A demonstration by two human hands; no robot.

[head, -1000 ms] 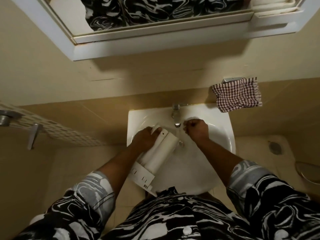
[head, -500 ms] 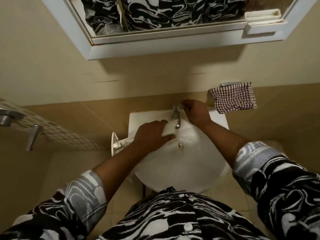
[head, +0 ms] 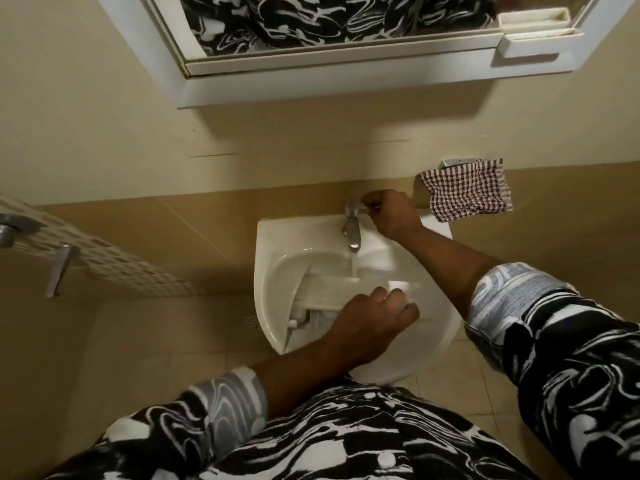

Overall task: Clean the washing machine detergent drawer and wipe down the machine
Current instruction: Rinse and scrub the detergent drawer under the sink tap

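Observation:
A white detergent drawer (head: 329, 294) lies inside the white sink (head: 273, 237), under the metal tap (head: 351, 230). Water runs from the tap onto the drawer. My left hand (head: 370, 320) grips the drawer's right end and partly hides it. My right hand (head: 391, 214) is at the back of the sink, fingers closed on the tap handle. The washing machine is not in view.
A red checked cloth (head: 467, 192) hangs on a wall holder right of the tap. A white mirror cabinet (head: 346, 74) juts out above the sink. A perforated white shelf (head: 104, 258) on metal brackets runs along the left wall. A floor drain (head: 248, 319) lies left of the sink.
My right hand went from the basin up to the tap handle and water now runs. My left hand turned the drawer from hanging over the sink's front-left edge to lying inside the basin.

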